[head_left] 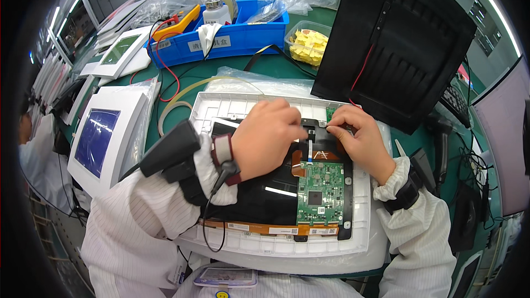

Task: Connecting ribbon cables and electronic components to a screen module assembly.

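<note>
In front of me lies a white plastic panel housing (361,226), holding a black display module (259,198) and a green circuit board (331,187). My left hand (265,138) is over the housing's upper middle, fingers curled together near a small black bracket. What its fingertips hold, if anything, is hidden. My right hand (359,135) pinches at the bracket's right side, thumb against forefinger; I cannot make out anything between them. A white ribbon cable (310,149) runs from the bracket down to the board. An orange flex strip (254,228) borders the module's near edge.
Behind the housing stand a blue divided bin (243,38) with a bottle and a yellow meter, and a tub of yellow paper bits (306,47). A large black panel (392,44) leans at the back right. White screen units (105,138) lie left. A monitor (505,138) stands right.
</note>
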Demonstrator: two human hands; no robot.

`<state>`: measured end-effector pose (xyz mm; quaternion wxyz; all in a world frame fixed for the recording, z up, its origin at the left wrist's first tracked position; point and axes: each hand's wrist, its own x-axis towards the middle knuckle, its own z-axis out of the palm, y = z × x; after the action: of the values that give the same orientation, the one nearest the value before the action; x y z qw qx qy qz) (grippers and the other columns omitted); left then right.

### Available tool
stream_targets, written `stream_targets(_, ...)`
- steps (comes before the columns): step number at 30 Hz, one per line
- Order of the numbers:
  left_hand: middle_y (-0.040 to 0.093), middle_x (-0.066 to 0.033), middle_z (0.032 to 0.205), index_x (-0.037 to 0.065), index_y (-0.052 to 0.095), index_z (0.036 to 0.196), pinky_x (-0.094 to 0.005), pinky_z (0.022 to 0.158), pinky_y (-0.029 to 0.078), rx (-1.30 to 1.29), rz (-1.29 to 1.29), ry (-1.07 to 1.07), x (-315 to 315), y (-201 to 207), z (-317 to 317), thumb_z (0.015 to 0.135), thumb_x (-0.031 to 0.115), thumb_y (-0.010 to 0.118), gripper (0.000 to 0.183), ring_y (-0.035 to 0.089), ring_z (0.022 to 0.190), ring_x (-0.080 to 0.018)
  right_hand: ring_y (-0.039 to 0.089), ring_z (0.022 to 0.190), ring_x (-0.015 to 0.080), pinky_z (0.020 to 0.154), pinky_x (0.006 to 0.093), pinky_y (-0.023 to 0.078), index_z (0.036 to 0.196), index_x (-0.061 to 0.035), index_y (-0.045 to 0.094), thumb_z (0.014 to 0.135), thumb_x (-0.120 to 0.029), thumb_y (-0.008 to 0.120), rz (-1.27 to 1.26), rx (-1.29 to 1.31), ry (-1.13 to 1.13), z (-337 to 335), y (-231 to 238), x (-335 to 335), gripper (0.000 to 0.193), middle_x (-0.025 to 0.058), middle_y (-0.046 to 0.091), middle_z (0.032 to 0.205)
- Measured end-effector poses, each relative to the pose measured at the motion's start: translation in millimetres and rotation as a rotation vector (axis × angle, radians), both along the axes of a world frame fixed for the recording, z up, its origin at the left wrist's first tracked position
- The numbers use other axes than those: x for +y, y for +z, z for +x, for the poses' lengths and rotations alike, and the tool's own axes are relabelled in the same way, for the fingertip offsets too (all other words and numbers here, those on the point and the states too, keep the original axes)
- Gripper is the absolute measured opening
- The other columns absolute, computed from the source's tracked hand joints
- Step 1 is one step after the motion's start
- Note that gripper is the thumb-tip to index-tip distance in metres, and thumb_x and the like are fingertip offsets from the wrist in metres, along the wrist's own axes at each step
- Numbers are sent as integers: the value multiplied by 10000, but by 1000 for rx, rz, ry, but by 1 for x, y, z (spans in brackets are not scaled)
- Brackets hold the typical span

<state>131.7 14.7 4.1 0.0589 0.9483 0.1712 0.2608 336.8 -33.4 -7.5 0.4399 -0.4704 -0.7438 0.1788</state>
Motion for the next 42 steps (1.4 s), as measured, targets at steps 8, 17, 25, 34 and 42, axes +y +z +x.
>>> stream_targets(8,512,-18,928,124,603,1014,-311,783,354,189,99,6,-13,-9,-12,610,33,564,416,460,921,-190,496,660,116,600,228,384,733,29,571,746,-19,571,-116,197,-44,-2,2,-1,49,45,555,727)
stream_targets(17,480,1,946,163,604,994,-276,760,323,247,218,-143,-11,-3,-18,665,113,557,336,433,923,-145,486,741,96,711,222,411,939,21,565,860,-170,519,-605,1000,150,-11,22,-36,212,32,546,808)
stream_targets(25,592,-87,811,27,629,851,-288,727,427,-350,-671,-150,-34,27,-10,693,102,669,179,549,784,-212,483,772,127,734,250,409,1003,27,542,871,-161,496,-646,1197,297,-39,29,-75,235,50,528,851)
stream_targets(34,588,-45,719,23,642,821,-239,628,408,-355,-934,-4,-48,26,-13,731,133,647,142,526,701,-126,467,767,119,703,232,395,1054,32,550,868,-110,484,-358,659,126,-52,26,-81,243,51,497,844)
stream_targets(42,595,-48,773,18,633,837,-217,610,411,-394,-917,26,-46,19,-15,750,123,623,137,538,711,-107,454,757,114,691,222,390,1088,5,546,868,-120,486,-395,710,166,-51,22,-81,260,46,479,850)
